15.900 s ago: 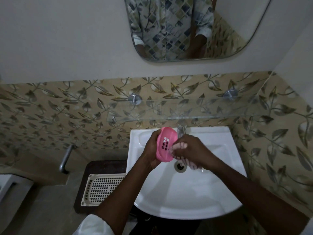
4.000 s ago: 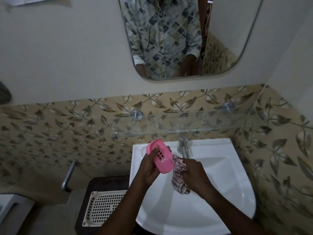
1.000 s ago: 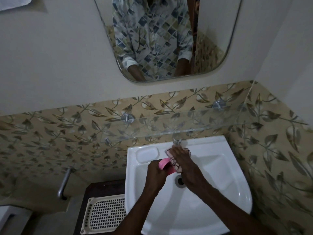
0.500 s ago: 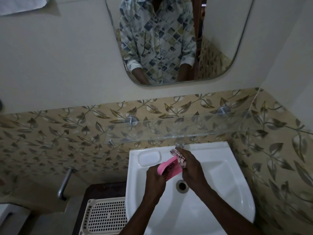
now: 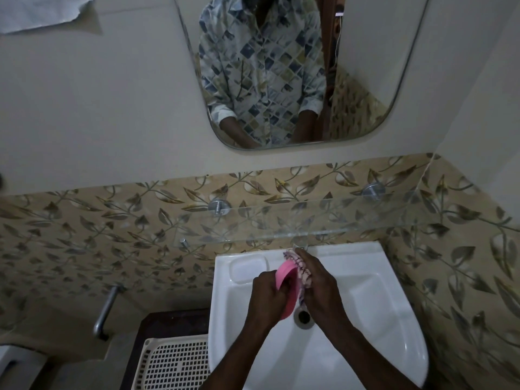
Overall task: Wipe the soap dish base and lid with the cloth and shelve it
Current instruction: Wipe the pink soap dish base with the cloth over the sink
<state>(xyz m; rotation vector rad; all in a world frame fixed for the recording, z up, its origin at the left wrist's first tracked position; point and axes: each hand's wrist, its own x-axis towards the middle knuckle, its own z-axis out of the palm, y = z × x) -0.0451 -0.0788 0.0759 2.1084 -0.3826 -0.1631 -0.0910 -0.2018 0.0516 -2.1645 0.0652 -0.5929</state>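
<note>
We grip the pink soap dish (image 5: pixel 287 288) on edge in our left hand (image 5: pixel 267 296) over the white sink (image 5: pixel 365 319). Our right hand (image 5: pixel 320 288) presses the checked cloth (image 5: pixel 302 273) against it. The glass shelf (image 5: pixel 309 220) just above stands bare.

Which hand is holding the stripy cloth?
The right hand presses the cloth against the pink soap dish. The left hand only grips the dish.

No readable text, label, brand, number or sign is seen on any surface, none made out on the pink soap dish (image 5: pixel 287 288), none on the white sink (image 5: pixel 394 319)
</note>
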